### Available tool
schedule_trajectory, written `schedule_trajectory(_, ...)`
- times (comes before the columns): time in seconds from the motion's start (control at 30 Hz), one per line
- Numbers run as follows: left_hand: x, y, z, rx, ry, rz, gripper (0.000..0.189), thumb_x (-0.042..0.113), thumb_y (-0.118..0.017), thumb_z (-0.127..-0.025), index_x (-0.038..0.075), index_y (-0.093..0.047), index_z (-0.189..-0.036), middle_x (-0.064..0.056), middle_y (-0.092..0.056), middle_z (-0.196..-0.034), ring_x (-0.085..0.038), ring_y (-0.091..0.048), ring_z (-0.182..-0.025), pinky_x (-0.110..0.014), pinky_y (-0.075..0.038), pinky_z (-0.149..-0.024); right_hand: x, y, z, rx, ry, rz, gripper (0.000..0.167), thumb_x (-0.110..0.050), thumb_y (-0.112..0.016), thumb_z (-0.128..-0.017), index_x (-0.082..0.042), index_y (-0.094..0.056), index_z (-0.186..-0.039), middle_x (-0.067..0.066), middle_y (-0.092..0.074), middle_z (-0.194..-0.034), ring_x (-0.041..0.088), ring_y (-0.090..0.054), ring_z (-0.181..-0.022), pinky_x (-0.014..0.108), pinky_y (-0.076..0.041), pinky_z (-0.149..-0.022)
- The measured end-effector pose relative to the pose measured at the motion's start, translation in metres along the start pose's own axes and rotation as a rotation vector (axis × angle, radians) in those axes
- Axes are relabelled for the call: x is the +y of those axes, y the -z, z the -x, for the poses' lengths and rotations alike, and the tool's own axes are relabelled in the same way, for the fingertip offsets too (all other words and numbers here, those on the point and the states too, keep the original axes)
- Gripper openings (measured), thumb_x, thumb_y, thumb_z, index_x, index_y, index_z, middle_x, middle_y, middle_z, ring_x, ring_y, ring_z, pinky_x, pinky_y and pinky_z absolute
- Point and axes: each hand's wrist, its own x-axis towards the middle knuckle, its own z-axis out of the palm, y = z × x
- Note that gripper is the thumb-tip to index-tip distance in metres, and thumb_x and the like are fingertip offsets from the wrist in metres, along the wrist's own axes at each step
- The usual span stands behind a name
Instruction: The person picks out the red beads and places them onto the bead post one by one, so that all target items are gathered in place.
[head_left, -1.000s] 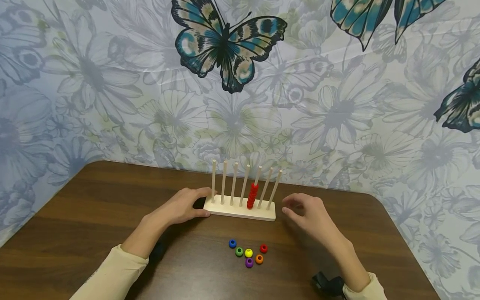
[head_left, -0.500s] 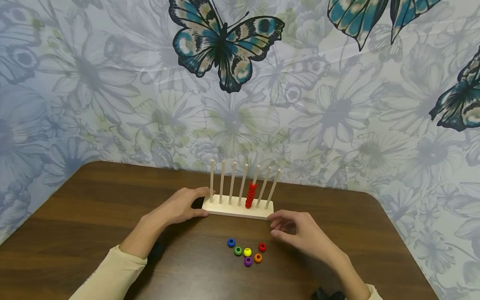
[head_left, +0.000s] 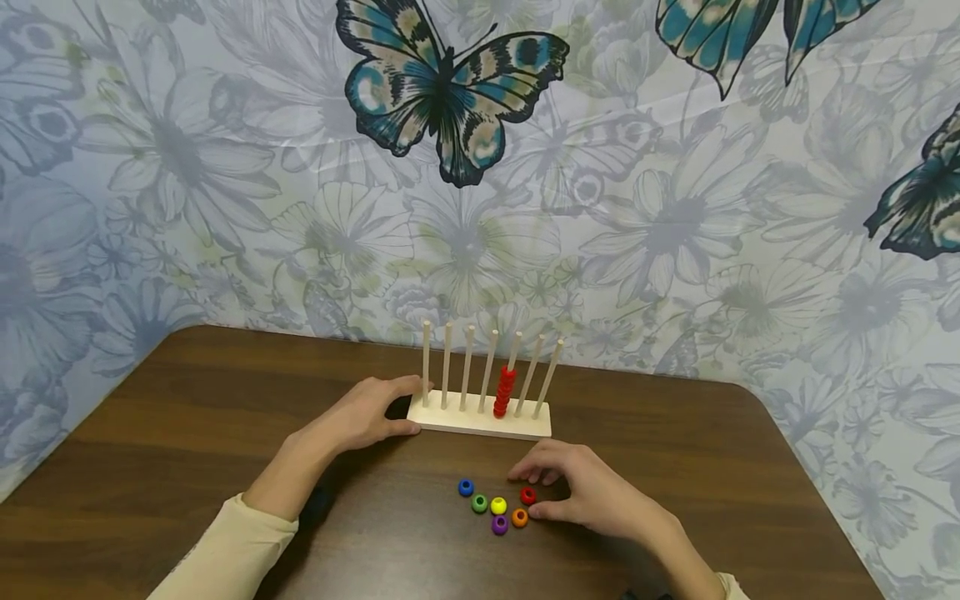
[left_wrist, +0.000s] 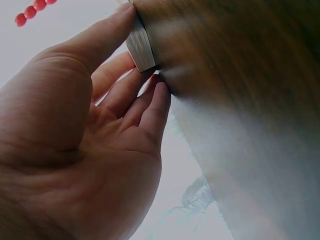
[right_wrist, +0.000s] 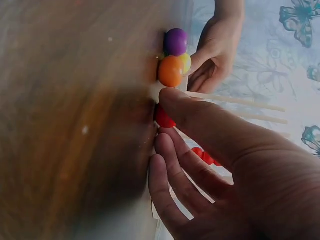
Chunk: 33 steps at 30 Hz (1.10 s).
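A pale wooden peg stand (head_left: 480, 422) with several upright pegs is on the table; one peg carries a stack of red beads (head_left: 504, 393). My left hand (head_left: 367, 412) grips the stand's left end, thumb on the front edge and fingers behind it. In the left wrist view, the end of the wooden base (left_wrist: 141, 47) lies between thumb and fingers. My right hand (head_left: 588, 492) is lowered around a loose red bead (head_left: 528, 496), thumb and fingers spread on either side of it. The right wrist view shows this red bead (right_wrist: 164, 117) partly behind the thumb.
Beside the red bead lie loose blue (head_left: 466, 487), green (head_left: 479, 503), yellow (head_left: 498, 506), purple (head_left: 499, 525) and orange beads (head_left: 520, 518). The brown table (head_left: 187, 417) meets a patterned wall covering (head_left: 300, 208) with butterflies.
My right hand has moved left and toward me, from beside the stand's right end down to the loose red bead. The left hand keeps its hold on the stand.
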Motion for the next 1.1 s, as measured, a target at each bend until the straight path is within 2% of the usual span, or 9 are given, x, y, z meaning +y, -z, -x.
schedule_trajectory(0.3, 0.0052, 0.0019, -0.0024, -0.005, -0.003, 0.009, 0.057, 0.025, -0.083, -0.093, 0.012, -0.063, -0.145, -0.012, -0.068, -0.141, -0.039, -0.065, -0.126, -0.056, -0.054, -0.103, 0.0012, -0.0007, 0.0022, 0.024, 0.035, 0.011, 0.025, -0.008, -0.084, -0.090, -0.023, -0.077, -0.109, -0.012, -0.070, -0.110, 0.004, -0.066, -0.097, 0.026, -0.059, -0.087)
schedule_trajectory(0.5, 0.0050, 0.0037, 0.0018, -0.008, 0.012, 0.014, 0.058, 0.025, -0.084, -0.092, 0.012, -0.063, -0.145, -0.011, -0.069, -0.139, -0.040, -0.066, -0.125, -0.057, -0.054, -0.102, 0.0030, -0.0035, -0.0006, 0.015, 0.061, -0.007, 0.023, -0.009, -0.083, -0.091, -0.021, -0.077, -0.110, -0.010, -0.071, -0.110, 0.004, -0.067, -0.097, 0.026, -0.059, -0.086)
schedule_trajectory(0.77, 0.0035, 0.0022, 0.0037, 0.014, 0.000, 0.020, 0.058, 0.025, -0.084, -0.092, 0.011, -0.064, -0.144, -0.011, -0.069, -0.139, -0.040, -0.067, -0.123, -0.057, -0.055, -0.101, 0.0016, -0.0007, -0.0034, 0.024, 0.024, 0.005, 0.023, -0.009, -0.084, -0.090, -0.023, -0.077, -0.107, -0.013, -0.071, -0.105, 0.004, -0.067, -0.094, 0.025, -0.059, -0.085)
schedule_trajectory(0.93, 0.0024, 0.0020, 0.0015, 0.010, 0.005, 0.022, 0.058, 0.024, -0.084, -0.091, 0.012, -0.064, -0.144, -0.012, -0.069, -0.139, -0.041, -0.066, -0.124, -0.058, -0.054, -0.101, 0.0005, -0.0020, -0.0041, 0.087, 0.003, -0.015, 0.018, -0.012, -0.083, -0.092, -0.022, -0.077, -0.106, -0.012, -0.074, -0.100, 0.004, -0.069, -0.087, 0.026, -0.060, -0.080)
schedule_trajectory(1.1, 0.0019, -0.0009, 0.0004, 0.007, -0.002, 0.007, 0.055, 0.024, -0.085, -0.091, 0.014, -0.065, -0.141, -0.010, -0.070, -0.138, -0.039, -0.068, -0.121, -0.056, -0.056, -0.099, 0.0018, -0.0018, -0.0030, 0.195, -0.044, -0.027, 0.014, -0.016, -0.081, -0.094, -0.019, -0.077, -0.108, -0.010, -0.077, -0.097, 0.003, -0.072, -0.084, 0.027, -0.062, -0.077)
